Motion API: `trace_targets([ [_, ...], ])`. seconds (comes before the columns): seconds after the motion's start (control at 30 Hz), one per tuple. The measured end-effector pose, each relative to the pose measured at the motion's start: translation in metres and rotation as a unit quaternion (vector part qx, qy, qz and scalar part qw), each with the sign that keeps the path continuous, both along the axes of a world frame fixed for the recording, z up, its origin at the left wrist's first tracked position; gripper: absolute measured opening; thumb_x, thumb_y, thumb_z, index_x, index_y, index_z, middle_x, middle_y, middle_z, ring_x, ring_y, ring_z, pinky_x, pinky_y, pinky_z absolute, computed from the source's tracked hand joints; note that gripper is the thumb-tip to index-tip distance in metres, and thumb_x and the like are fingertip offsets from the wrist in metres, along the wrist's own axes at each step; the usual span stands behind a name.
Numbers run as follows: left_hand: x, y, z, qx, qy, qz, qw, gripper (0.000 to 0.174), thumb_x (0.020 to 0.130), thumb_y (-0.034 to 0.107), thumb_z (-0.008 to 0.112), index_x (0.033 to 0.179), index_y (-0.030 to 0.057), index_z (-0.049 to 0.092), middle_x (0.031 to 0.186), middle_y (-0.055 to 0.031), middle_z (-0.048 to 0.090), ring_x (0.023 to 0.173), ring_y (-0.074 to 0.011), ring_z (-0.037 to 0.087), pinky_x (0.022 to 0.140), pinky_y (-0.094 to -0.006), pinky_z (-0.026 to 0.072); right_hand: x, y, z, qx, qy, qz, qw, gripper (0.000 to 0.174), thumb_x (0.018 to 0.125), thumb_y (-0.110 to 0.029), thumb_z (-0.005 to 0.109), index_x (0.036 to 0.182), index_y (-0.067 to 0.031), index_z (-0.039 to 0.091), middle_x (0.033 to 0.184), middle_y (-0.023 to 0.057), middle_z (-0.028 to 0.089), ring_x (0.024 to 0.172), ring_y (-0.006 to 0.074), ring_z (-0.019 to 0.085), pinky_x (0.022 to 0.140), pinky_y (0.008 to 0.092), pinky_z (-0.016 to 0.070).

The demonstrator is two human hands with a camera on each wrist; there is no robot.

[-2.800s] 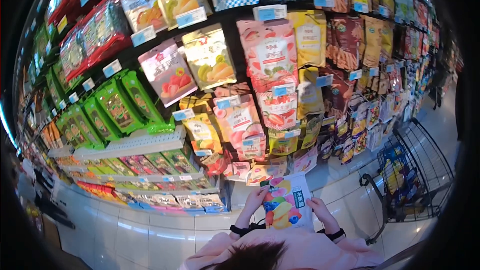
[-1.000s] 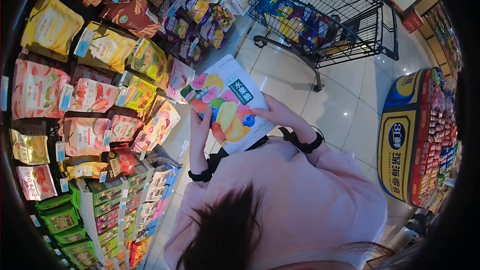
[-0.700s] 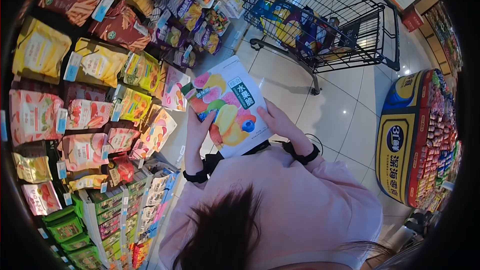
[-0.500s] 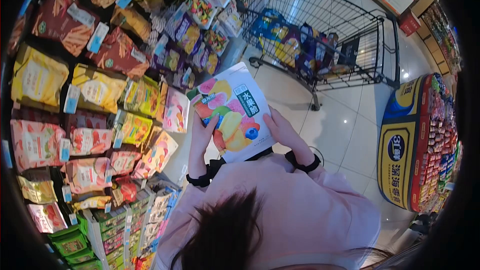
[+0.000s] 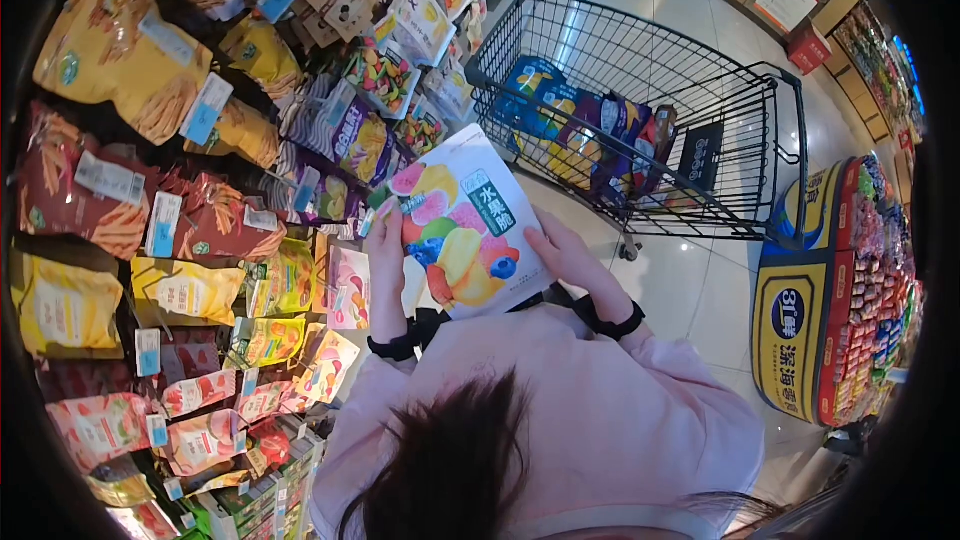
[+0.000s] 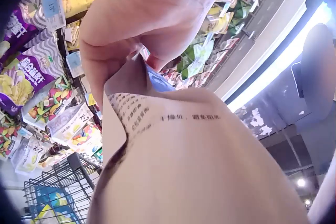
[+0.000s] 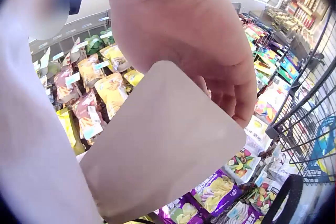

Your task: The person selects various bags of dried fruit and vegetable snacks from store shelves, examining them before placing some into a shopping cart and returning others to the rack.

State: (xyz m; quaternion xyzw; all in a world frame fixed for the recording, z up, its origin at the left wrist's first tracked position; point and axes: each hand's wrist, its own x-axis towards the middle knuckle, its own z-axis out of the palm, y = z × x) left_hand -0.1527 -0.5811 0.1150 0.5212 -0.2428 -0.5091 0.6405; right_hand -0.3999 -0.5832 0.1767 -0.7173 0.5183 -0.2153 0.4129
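A white snack bag (image 5: 465, 230) printed with colourful fruit and a green label is held between both hands in front of the chest. My left hand (image 5: 386, 262) grips its left edge, and the left wrist view shows those fingers pinching a folded edge of the bag (image 6: 199, 155). On the opposite edge, my right hand (image 5: 565, 255) holds it with the thumb at the front. From the right wrist, the bag's plain pale back (image 7: 163, 140) fills the middle, with the right fingers (image 7: 242, 98) curled behind the edge.
A black wire shopping cart (image 5: 640, 120) holding several snack packs (image 5: 590, 130) stands ahead to the right. Racks of hanging snack bags (image 5: 75, 300) line the left side. A yellow and blue display stand (image 5: 795, 330) full of small packs is at the right. Tiled floor (image 5: 660, 290) lies between.
The person has turned from the shelf toward the cart, bag in both hands throughout. The cart now appears nearer. The left thumb has shifted from the bag's front to its edge.
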Motion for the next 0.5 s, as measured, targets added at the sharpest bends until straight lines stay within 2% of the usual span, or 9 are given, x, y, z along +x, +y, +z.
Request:
trace_targets([
  [0.03, 0.003, -0.007, -0.004, 0.008, -0.015, -0.003, 1.0, 0.024, 0.087, 0.025, 0.048, 0.096, 0.0042, 0.056, 0.072, 0.0038, 0.054, 0.057, -0.0009, 0.046, 0.048, -0.0151, 0.0347, 0.001, -0.005, 0.0, 0.009, -0.009, -0.004, 1.0, 0.046, 0.087, -0.025, 0.04, 0.128, -0.0066, 0.032, 0.111, 0.02, 0.05, 0.103, 0.03, 0.049, 0.087, 0.0338, 0.0369],
  [0.17, 0.007, -0.031, 0.002, 0.018, 0.038, -0.052, 0.998, 0.029, 0.088, 0.02, 0.046, 0.111, 0.0026, 0.048, 0.099, -0.003, 0.056, 0.086, -0.0096, 0.055, 0.071, -0.0217, 0.0446, -0.002, -0.026, -0.005, 0.041, -0.042, -0.02, 0.998, 0.045, 0.087, -0.026, 0.041, 0.127, -0.0061, 0.034, 0.109, 0.0183, 0.051, 0.103, 0.0293, 0.048, 0.088, 0.0335, 0.0366],
  [0.27, 0.0, -0.049, 0.011, -0.002, 0.08, -0.027, 0.996, 0.026, 0.087, 0.022, 0.049, 0.104, 0.0029, 0.053, 0.083, 0.0006, 0.056, 0.073, -0.0043, 0.053, 0.057, -0.0179, 0.0424, -0.018, -0.057, -0.032, 0.031, -0.051, -0.03, 0.998, 0.043, 0.084, -0.025, 0.045, 0.122, -0.0054, 0.039, 0.106, 0.0167, 0.052, 0.103, 0.0283, 0.048, 0.09, 0.0339, 0.0347],
  [0.3, 0.0, -0.054, 0.011, 0.003, 0.078, -0.027, 0.997, 0.027, 0.087, 0.022, 0.049, 0.105, 0.0028, 0.052, 0.085, 0.0, 0.057, 0.074, -0.0048, 0.053, 0.058, -0.0185, 0.0431, -0.028, -0.068, -0.038, 0.025, -0.052, -0.033, 0.998, 0.042, 0.083, -0.025, 0.047, 0.12, -0.0052, 0.042, 0.106, 0.0161, 0.052, 0.104, 0.0278, 0.047, 0.091, 0.0342, 0.0338],
  [0.33, 0.001, -0.06, 0.008, 0.007, 0.077, -0.024, 0.997, 0.028, 0.087, 0.022, 0.049, 0.107, 0.0026, 0.052, 0.087, -0.0006, 0.057, 0.076, -0.0054, 0.054, 0.06, -0.019, 0.0439, -0.038, -0.082, -0.031, -0.096, 0.064, -0.076, 0.99, 0.041, 0.08, -0.023, 0.051, 0.116, -0.0044, 0.044, 0.108, 0.0154, 0.051, 0.105, 0.0274, 0.047, 0.092, 0.0345, 0.0327],
  [0.37, 0.002, -0.064, 0.006, 0.01, 0.075, -0.021, 0.997, 0.029, 0.087, 0.022, 0.049, 0.108, 0.0025, 0.051, 0.089, -0.0012, 0.057, 0.077, -0.006, 0.054, 0.061, -0.0196, 0.0447, -0.05, -0.097, -0.022, -0.217, 0.176, -0.117, 0.953, 0.039, 0.078, -0.021, 0.056, 0.112, -0.0036, 0.047, 0.109, 0.0147, 0.051, 0.106, 0.027, 0.046, 0.093, 0.0349, 0.0316],
  [0.4, 0.002, -0.069, 0.005, 0.01, 0.075, -0.004, 0.997, 0.03, 0.087, 0.022, 0.049, 0.109, 0.0023, 0.051, 0.09, -0.0017, 0.057, 0.078, -0.0066, 0.055, 0.062, -0.0196, 0.0448, -0.064, -0.113, -0.016, -0.307, 0.258, -0.184, 0.897, 0.044, 0.072, -0.023, 0.061, 0.11, -0.0051, 0.047, 0.111, 0.014, 0.05, 0.109, 0.0273, 0.043, 0.097, 0.0424, 0.0243],
  [0.43, 0.001, -0.074, 0.005, 0.008, 0.073, 0.013, 0.997, 0.03, 0.087, 0.022, 0.049, 0.11, 0.0022, 0.05, 0.091, -0.0022, 0.057, 0.078, -0.0072, 0.055, 0.062, -0.0196, 0.0449, -0.092, -0.132, -0.037, -0.366, 0.386, -0.227, 0.816, 0.052, 0.073, -0.037, 0.058, 0.114, -0.0074, 0.047, 0.117, 0.0117, 0.047, 0.115, 0.024, 0.038, 0.097, 0.0525, 0.0181],
  [0.5, -0.003, -0.086, 0.01, 0.008, 0.073, 0.047, 0.996, 0.033, 0.087, 0.021, 0.048, 0.114, 0.0017, 0.048, 0.096, -0.0042, 0.057, 0.079, -0.0096, 0.056, 0.061, -0.0202, 0.0462, -0.139, -0.155, -0.061, -0.314, 0.457, -0.228, 0.8, 0.06, 0.073, -0.044, 0.056, 0.119, -0.0074, 0.043, 0.121, 0.0116, 0.045, 0.12, 0.0234, 0.033, 0.1, 0.0517, 0.0106],
])
